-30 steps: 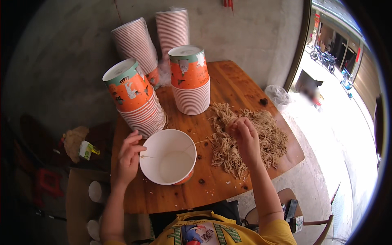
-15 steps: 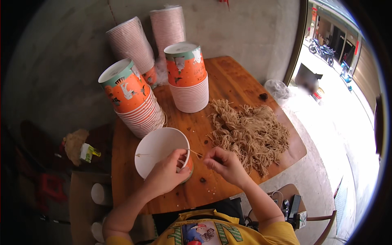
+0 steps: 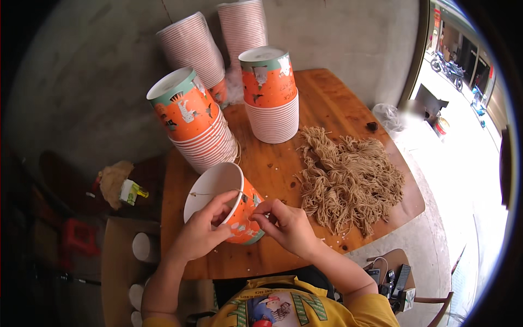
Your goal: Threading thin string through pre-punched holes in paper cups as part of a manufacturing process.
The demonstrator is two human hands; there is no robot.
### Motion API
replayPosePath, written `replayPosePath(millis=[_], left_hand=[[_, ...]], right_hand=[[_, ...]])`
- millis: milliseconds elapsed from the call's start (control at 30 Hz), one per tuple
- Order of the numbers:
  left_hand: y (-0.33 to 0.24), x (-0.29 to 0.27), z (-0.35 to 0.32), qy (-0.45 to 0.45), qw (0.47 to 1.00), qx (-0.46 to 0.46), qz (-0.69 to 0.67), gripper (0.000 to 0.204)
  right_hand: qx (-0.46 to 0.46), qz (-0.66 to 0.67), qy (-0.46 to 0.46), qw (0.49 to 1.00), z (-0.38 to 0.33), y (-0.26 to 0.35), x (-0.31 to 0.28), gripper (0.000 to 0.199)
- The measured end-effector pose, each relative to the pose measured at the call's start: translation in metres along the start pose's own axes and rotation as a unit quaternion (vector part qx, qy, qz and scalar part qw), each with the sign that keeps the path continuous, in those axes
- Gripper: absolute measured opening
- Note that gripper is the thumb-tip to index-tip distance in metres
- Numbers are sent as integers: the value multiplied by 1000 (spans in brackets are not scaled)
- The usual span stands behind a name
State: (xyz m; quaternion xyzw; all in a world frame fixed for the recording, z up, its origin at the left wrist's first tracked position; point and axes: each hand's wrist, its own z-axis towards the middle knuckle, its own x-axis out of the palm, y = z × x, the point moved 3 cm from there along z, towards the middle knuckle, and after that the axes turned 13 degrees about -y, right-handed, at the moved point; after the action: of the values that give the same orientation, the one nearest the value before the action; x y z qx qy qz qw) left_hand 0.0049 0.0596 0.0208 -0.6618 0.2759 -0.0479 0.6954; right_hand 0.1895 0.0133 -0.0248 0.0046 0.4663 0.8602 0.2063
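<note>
A paper bucket [image 3: 217, 177], white inside and orange with green outside, lies tilted on the wooden table, its mouth toward my left. My left hand [image 3: 202, 230] grips its rim, fingers inside the opening and thumb on the outer wall. A thin tan cord [image 3: 202, 194] crosses the mouth, with a small knot or toggle at its far end. By the bucket's outer wall, my right hand [image 3: 287, 226] pinches the cord's other end between thumb and fingertips. Tangled tan cords [image 3: 351, 182] lie in a heap to the right.
Two stacks of upside-down printed buckets, a left stack [image 3: 190, 111] and a right stack [image 3: 271, 92], stand behind. Taller wrapped stacks [image 3: 193, 49] lean near the wall. A cardboard box [image 3: 122, 256] with white cups is at lower left; a stool [image 3: 395, 261] holds small items at lower right.
The bucket has been turned, showing more of its orange side. My right hand has come in from the right, down against the bucket's wall. The whole view has shifted slightly.
</note>
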Motion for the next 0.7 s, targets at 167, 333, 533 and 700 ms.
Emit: replayPosePath(millis=[167, 333, 533, 700], left_hand=[[-2, -2, -2, 1, 1000, -8, -17, 62], [-2, -2, -4, 9, 1000, -15, -19, 61], [0, -3, -4, 14, 999, -11, -28, 62], [0, -2, -6, 14, 1000, -9, -23, 61]], right_hand=[[-28, -52, -39, 998, 4, 3, 2, 13], [-41, -93, -45, 994, 6, -1, 0, 11], [-60, -118, -76, 988, 5, 7, 2, 11], [-98, -142, -61, 983, 8, 13, 3, 13]])
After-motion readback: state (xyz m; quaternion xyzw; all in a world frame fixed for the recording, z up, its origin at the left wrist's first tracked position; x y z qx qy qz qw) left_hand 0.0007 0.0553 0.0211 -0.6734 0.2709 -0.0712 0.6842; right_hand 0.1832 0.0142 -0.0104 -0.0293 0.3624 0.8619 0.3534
